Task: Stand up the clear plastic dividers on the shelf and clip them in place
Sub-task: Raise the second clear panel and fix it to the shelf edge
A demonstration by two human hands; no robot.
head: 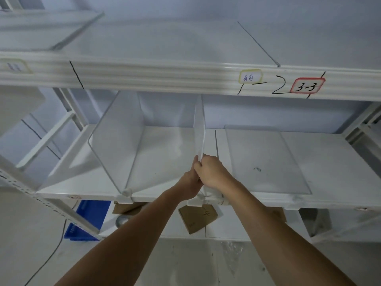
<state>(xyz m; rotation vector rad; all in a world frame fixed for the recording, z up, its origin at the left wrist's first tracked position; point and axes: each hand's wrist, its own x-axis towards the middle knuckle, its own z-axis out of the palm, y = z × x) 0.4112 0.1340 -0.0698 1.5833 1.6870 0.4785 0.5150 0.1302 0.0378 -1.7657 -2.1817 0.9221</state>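
Both your hands meet at the front edge of the middle shelf (309,153), near its centre: your right hand (210,172) is closed with fingers curled around the near edge of the upright clear divider (199,129), and your left hand (190,184) sits just under and behind it, pinching the same edge, though its fingertips are mostly hidden by the right. That divider stands on end, running from the front edge back toward the rear wall, with a white clip (194,201) at its foot on the shelf's front lip. To its left a second divider (115,141) already stands, leaning a little leftward in this wide view, its own clip (125,198) seated on the front lip. To the right a third divider (266,159) lies flat on the shelf, near the front edge, with a small dark mark on it. A black line (216,143) is drawn on the shelf just right of the held divider. Above, the upper shelf's front rail (165,73) carries a yellow-bordered label (250,76) and a red-bordered label (307,86) reading 3-3. Below the front edge you can see a cardboard box (198,218), a blue crate (88,219) at the left and a pale concrete floor (185,263).
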